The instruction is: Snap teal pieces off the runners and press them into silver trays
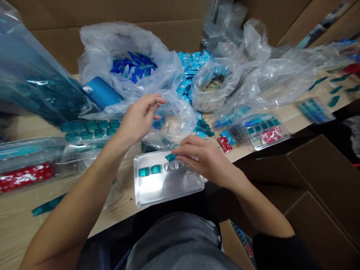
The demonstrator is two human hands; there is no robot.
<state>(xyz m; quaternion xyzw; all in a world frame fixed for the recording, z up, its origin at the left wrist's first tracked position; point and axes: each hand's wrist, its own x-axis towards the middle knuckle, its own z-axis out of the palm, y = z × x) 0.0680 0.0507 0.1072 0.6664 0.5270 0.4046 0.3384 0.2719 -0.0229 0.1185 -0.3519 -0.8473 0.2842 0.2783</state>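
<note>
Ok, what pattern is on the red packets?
The red packets have white speckles; best seen in the head view.

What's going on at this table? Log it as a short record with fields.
left hand: open, raised beside clear bag
right hand: holding teal piece above tray
tray: clear plastic tray, two teal gems seated in it
nearby: bag of blue pieces, blue phone
surface: wooden table
</note>
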